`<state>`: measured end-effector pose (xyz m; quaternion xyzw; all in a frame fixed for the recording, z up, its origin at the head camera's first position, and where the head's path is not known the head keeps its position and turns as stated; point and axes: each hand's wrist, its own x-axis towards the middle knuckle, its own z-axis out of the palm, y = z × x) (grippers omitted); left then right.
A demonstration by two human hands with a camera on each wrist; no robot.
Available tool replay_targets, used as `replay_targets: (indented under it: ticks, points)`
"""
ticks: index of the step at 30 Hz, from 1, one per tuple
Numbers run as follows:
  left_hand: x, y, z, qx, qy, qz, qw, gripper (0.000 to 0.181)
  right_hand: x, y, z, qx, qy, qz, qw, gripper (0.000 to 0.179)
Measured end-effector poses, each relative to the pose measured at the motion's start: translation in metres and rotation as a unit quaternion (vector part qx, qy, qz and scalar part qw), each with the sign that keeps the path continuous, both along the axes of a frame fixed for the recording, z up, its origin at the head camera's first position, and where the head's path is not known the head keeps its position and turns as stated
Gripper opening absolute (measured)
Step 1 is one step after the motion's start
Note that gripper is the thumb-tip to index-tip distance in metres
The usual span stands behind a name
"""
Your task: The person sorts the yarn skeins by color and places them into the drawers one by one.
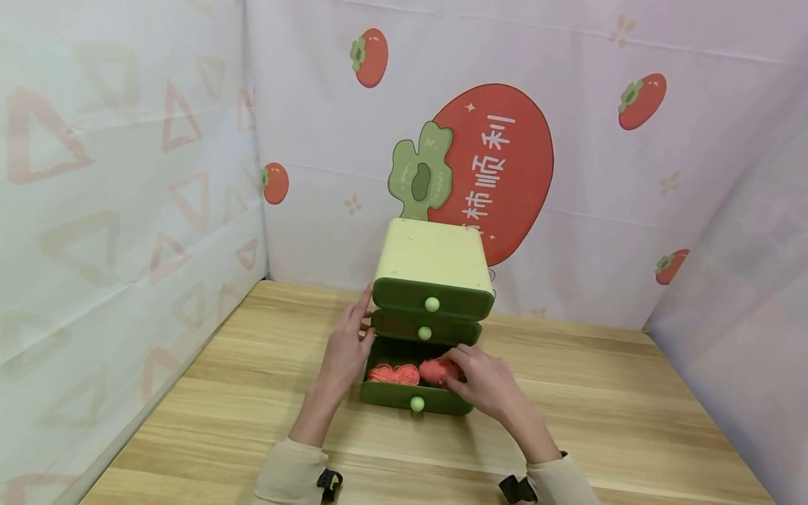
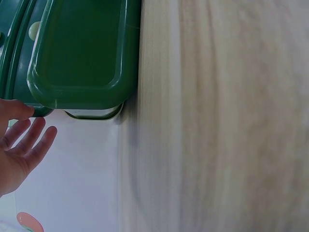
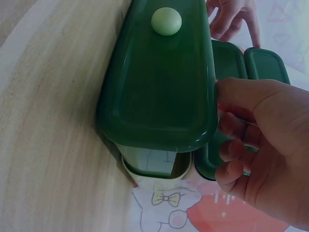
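A small chest of drawers with a pale yellow top and green fronts stands on the table, its bottom drawer pulled out. Inside that drawer lie two bundles of coral yarn: a looped skein on the left and a rounder ball of yarn on the right. My right hand reaches over the drawer's right side and grips the yarn ball with thumb and fingers. With extended fingers, my left hand touches the chest's left side, by the middle drawer.
The wooden table extends around the chest on both sides. Behind it hangs a pale backdrop with printed persimmons, and a printed cloth wall borders the left. Each drawer front bears a light green knob.
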<state>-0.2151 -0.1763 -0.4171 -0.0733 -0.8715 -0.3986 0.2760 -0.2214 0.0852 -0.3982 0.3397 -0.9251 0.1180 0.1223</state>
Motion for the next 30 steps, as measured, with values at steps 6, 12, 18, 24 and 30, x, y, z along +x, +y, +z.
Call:
replay_targets:
  ticks: [6,12,18,24,30]
  points:
    - [0.0,0.0,0.0,0.0,-0.003,0.002,1.0,0.089,0.003,0.0,0.003,-0.028,-0.004,0.011,0.9995,0.013]
    - [0.001,0.0,0.0,0.001,-0.008,0.001,1.0,0.089,0.008,-0.003,0.01,-0.037,0.012,0.04,0.9985,0.01]
    - [0.003,0.0,0.003,0.006,-0.01,0.003,0.9999,0.089,0.017,-0.011,0.013,-0.028,0.028,0.121,0.9919,0.013]
    - [0.004,0.0,0.002,0.003,-0.011,0.005,0.9999,0.09,0.022,-0.019,0.008,0.003,-0.049,0.176,0.9831,0.015]
    - [0.003,0.0,0.002,0.001,-0.009,0.002,1.0,0.089,0.025,-0.024,0.002,0.053,-0.111,0.173,0.9773,0.019]
